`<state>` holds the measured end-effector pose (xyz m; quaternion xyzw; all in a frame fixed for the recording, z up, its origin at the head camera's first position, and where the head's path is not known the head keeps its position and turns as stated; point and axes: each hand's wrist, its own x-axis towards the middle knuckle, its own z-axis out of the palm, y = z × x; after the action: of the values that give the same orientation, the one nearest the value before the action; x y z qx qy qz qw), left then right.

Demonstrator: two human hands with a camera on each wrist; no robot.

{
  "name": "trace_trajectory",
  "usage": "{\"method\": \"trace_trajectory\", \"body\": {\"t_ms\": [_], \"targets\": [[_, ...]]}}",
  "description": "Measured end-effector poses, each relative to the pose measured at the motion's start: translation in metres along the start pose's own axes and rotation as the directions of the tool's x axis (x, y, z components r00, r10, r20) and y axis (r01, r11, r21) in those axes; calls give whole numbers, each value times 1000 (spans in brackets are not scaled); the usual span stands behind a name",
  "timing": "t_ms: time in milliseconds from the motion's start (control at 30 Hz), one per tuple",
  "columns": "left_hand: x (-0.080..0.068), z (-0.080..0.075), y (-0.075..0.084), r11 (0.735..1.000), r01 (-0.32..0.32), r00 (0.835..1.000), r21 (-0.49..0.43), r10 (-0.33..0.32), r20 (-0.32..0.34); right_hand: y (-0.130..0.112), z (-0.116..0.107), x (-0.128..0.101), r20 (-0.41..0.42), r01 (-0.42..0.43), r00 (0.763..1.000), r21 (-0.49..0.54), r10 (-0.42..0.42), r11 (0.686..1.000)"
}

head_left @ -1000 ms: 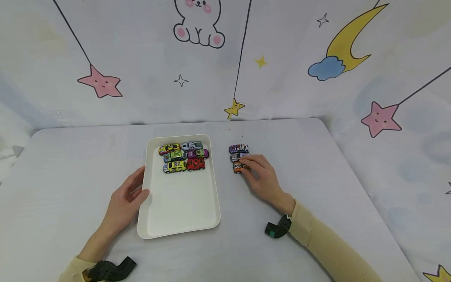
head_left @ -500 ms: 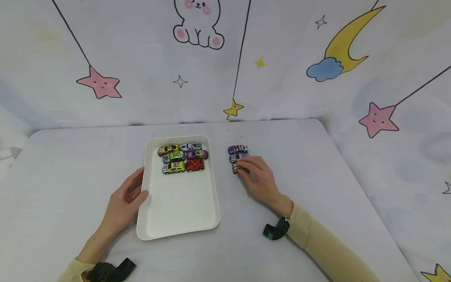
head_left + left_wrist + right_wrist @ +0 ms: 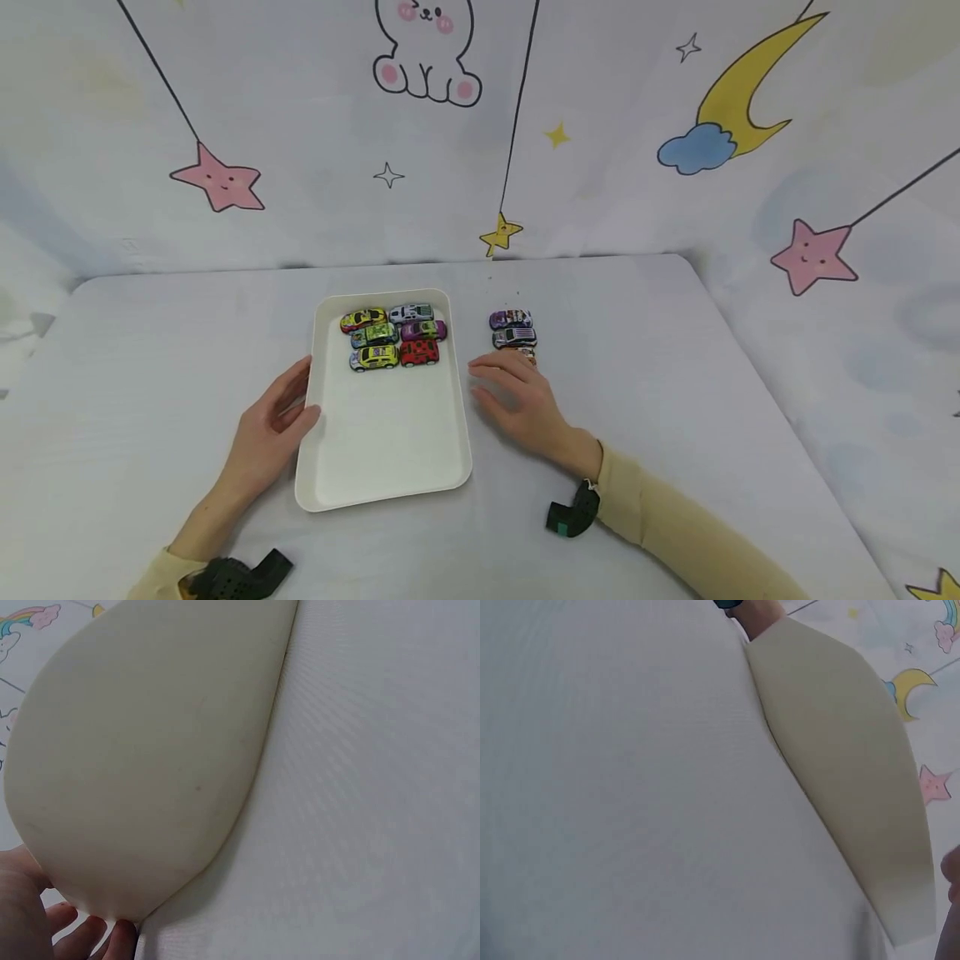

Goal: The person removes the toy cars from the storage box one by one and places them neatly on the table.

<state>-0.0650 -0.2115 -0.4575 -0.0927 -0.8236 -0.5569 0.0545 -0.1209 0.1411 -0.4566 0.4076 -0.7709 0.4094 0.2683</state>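
While the left hand rests relaxed fingers against the tray, the right hand lies flat, fingers released.

A child's playroom or nursery corner: pale cloth backdrop printed with a white cartoon bear, pink smiling stars, a yellow crescent moon on a blue cloud, and small painted toy cars on the pale grey surface

The right hand hides most of the orange car.
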Motion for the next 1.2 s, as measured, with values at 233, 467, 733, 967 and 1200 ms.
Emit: {"method": "trace_trajectory", "body": {"t_ms": [233,467,733,967,1200], "targets": [[0,3,-1,1000,11,1000,-7,-11,5,-12,10,8,129,-7,992,79,-3,997],[-1,5,-3,1000,9,1000,-17,-8,7,-18,14,24,305,-68,951,21,59,997],[0,3,-1,1000,5,1000,0,-5,0,-15,22,55,520,-110,831,-194,198,975],[1,1,-1,1000,7,1000,4,-7,-4,-11,29,75,611,9,766,-320,199,947],[0,0,-1,1000,10,1000,-7,-10,-8,-5,33,89,665,69,719,-361,205,930]]}}
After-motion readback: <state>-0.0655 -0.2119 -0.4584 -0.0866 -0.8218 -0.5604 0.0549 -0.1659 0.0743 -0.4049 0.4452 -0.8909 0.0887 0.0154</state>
